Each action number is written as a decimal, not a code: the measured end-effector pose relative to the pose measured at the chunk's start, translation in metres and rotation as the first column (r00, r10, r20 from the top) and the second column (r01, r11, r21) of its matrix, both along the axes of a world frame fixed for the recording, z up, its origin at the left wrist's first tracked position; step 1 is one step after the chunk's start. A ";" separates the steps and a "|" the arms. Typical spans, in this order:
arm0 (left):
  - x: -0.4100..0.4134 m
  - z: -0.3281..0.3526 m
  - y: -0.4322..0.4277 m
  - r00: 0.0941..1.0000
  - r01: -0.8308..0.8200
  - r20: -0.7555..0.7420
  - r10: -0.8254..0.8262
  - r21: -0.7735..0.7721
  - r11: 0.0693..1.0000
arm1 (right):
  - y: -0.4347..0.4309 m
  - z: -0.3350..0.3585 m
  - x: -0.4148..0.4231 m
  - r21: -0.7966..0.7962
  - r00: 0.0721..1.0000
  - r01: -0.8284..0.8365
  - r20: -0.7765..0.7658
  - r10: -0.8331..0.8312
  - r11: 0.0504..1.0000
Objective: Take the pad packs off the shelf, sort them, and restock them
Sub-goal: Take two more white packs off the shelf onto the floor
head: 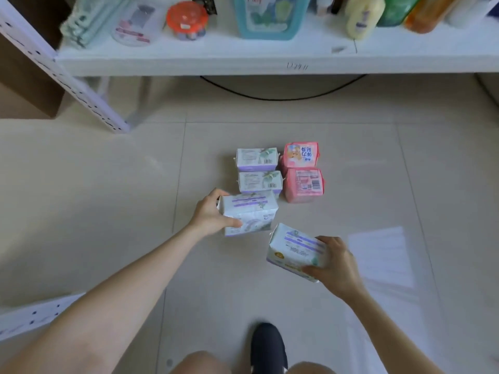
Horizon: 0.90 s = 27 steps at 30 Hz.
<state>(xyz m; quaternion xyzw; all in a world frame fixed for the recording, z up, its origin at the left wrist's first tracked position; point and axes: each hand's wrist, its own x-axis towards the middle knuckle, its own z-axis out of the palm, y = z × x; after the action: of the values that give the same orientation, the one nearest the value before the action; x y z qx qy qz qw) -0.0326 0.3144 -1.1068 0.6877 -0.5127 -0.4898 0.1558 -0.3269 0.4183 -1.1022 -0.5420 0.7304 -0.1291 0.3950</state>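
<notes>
Gripping a white pack, the left hand [209,211] curls its fingers over the far top edge and lays its thumb across the near face. This left pack [251,211] sits just before the front white pack [260,181]. Their edges are very close, though I cannot tell whether they touch or whether the left pack rests on the floor [108,211]. The right hand [337,263] clasps the right pack [294,249] by its right end, fingers over the top and thumb under the near edge. That pack is tilted, with its left corner near the left pack's lower right corner but apart from it.

Four packs lie on the floor in two columns. The back white pack [256,158] lies behind the front white one. Beside them on the right, the back pink pack [301,155] lies behind the front pink pack [303,184]. A narrow gap divides the columns.

Wide tile spreads left and right of the group. A band of floor runs between the back packs and the shelf [243,63] edge, where a cable [280,97] sags under the board. The shelf post [67,85] meets the floor well to the left. A dark shoe [267,344] stands near the bottom edge, well behind both hands.
</notes>
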 end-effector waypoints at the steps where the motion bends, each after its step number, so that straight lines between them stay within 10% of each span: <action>1: -0.001 -0.016 -0.003 1.000 0.006 -0.006 -0.006 -0.007 1.000 | 0.000 -0.016 -0.001 -0.007 1.000 -0.009 0.001 0.009 1.000; 14: -0.005 -0.144 -0.007 0.996 0.054 -0.070 -0.062 -0.112 0.992 | 0.009 -0.139 0.005 -0.105 0.994 -0.101 0.031 0.105 0.989; 27: -0.002 -0.153 0.017 0.926 -0.178 -0.298 0.231 0.196 0.964 | 0.026 -0.161 0.025 -0.025 0.976 0.130 0.179 -0.124 0.991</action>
<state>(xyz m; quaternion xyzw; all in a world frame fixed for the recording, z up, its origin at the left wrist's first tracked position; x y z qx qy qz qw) -0.0349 0.3316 -1.2593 0.6601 -0.3639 -0.6159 0.2291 -0.3023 0.4445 -1.2633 -0.4877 0.7231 -0.2150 0.4393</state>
